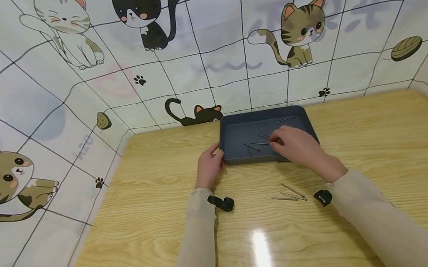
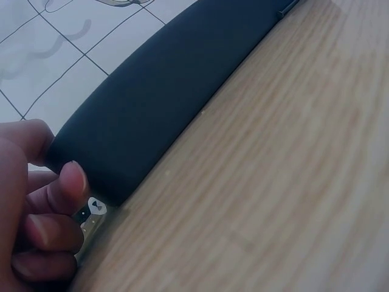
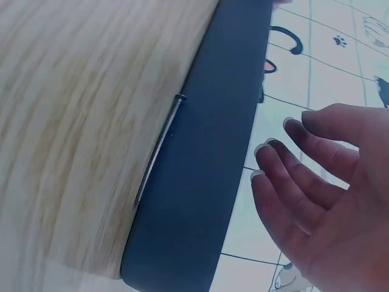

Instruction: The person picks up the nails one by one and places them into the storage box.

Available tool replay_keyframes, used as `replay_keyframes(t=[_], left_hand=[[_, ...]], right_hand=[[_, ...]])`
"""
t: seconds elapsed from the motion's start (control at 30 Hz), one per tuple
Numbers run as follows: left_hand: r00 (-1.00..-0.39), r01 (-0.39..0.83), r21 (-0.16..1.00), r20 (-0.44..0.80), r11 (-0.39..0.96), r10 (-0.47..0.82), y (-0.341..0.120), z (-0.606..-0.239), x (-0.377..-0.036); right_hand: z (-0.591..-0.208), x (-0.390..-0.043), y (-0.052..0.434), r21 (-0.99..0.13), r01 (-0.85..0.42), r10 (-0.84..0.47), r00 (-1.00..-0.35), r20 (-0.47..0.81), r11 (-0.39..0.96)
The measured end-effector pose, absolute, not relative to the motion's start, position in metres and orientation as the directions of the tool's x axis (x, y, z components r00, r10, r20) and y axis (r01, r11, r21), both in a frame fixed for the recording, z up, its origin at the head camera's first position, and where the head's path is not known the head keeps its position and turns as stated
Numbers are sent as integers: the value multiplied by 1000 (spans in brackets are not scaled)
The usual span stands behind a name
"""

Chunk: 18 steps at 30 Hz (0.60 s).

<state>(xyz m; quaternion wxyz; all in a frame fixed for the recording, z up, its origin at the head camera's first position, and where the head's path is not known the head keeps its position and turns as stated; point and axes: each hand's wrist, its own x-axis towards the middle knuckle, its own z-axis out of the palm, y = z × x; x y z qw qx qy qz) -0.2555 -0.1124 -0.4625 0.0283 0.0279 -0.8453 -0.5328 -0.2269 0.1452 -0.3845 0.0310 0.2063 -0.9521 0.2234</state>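
A dark blue rectangular tray (image 1: 234, 138) stands near the back of the table, with several nails (image 1: 251, 147) scattered inside. My left hand (image 1: 209, 166) grips its front left corner; in the left wrist view the fingers (image 2: 73, 182) bend around the tray's end wall. Over the front right part of the tray hovers my right hand (image 1: 294, 145), fingers loosely bent and pointing down. Nothing shows between its fingertips in the right wrist view. A nail (image 3: 159, 149) lies along the foot of the tray's front wall. Several more nails (image 1: 289, 195) are grouped on the table before the tray.
The wooden table (image 1: 149, 225) meets a wall covering (image 1: 227, 67) with cat drawings and grid lines at the back and left. A lone nail (image 1: 286, 119) lies at the tray's far side. Dark wrist-worn devices (image 1: 222, 202) sit at both cuffs.
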Motion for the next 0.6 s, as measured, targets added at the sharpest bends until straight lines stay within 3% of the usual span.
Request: replay_keyframes(t=[0.6], left_hand=[[-998, -18, 901, 8, 433, -58, -114, -461, -256]], right_hand=[[-379, -212, 152, -457, -429, -350, -903, 249, 779]])
